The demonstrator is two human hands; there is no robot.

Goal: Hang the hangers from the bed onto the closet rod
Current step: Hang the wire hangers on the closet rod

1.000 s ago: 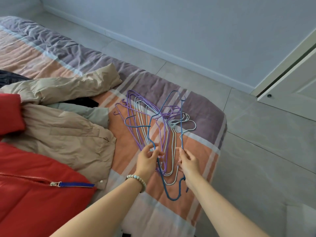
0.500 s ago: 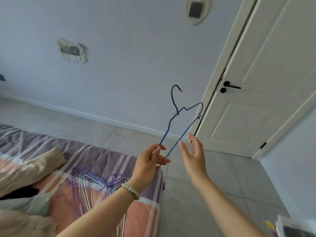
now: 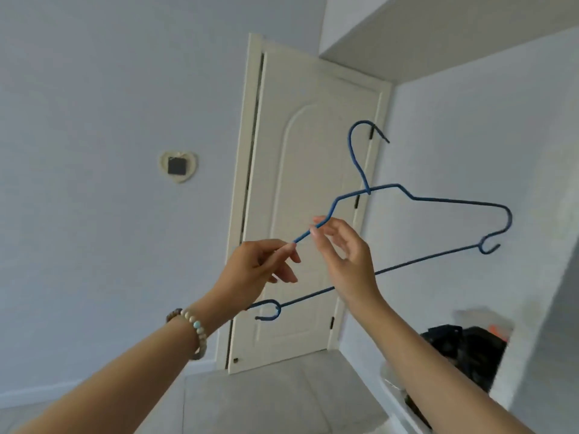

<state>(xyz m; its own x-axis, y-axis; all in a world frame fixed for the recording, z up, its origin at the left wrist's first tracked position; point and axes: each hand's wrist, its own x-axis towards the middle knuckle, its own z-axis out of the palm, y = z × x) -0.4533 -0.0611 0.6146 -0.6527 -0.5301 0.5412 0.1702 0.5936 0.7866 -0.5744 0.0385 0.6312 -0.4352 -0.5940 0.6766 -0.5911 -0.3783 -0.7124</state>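
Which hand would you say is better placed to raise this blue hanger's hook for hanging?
The right hand, probably: its fingertips pinch the blue hanger higher up the shoulder wire, nearer the hook; the left hand pinches lower down. The rod is not in view.

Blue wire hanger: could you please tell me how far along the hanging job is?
Done: nothing visibly hung; no closet rod in view. In hand: the blue wire hanger, pinched by left hand and right hand before the cream door. Left: hooking it on the rod.
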